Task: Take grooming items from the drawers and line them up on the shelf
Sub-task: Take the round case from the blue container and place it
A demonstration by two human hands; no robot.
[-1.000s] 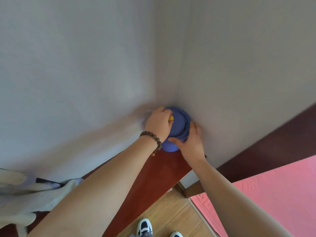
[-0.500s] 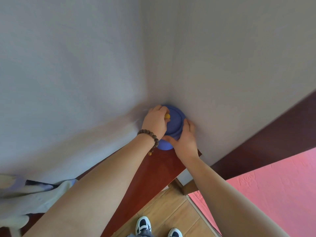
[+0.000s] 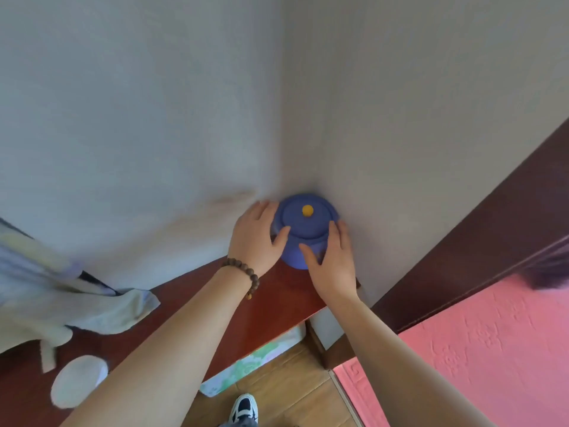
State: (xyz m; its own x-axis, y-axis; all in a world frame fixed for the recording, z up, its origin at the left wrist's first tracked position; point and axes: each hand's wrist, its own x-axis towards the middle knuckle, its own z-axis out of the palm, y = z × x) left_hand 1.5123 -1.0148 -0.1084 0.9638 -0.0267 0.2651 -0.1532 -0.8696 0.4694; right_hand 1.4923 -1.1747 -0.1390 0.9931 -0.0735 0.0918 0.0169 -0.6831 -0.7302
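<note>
A round blue jar (image 3: 303, 241) with a lid and a small yellow knob (image 3: 307, 210) stands on the red-brown wooden shelf (image 3: 277, 303), pushed into the corner where two pale walls meet. My left hand (image 3: 254, 238), with a bead bracelet on its wrist, cups the jar's left side, thumb on the lid's rim. My right hand (image 3: 331, 263) wraps the jar's right front, thumb on its body. The fingers of both hands are loosely spread against it.
A pale crumpled cloth (image 3: 77, 303) lies on the shelf at the left, with a white round disc (image 3: 78, 380) in front of it. A floral-patterned item (image 3: 255, 362) sticks out below the shelf edge. A dark wooden frame (image 3: 462, 241) and pink bedding (image 3: 462, 349) are at the right; wooden floor lies below.
My left hand has come off the yellow knob and now sits on the jar's left side. The view has dropped, showing more of the shelf, the cloth and the white disc.
</note>
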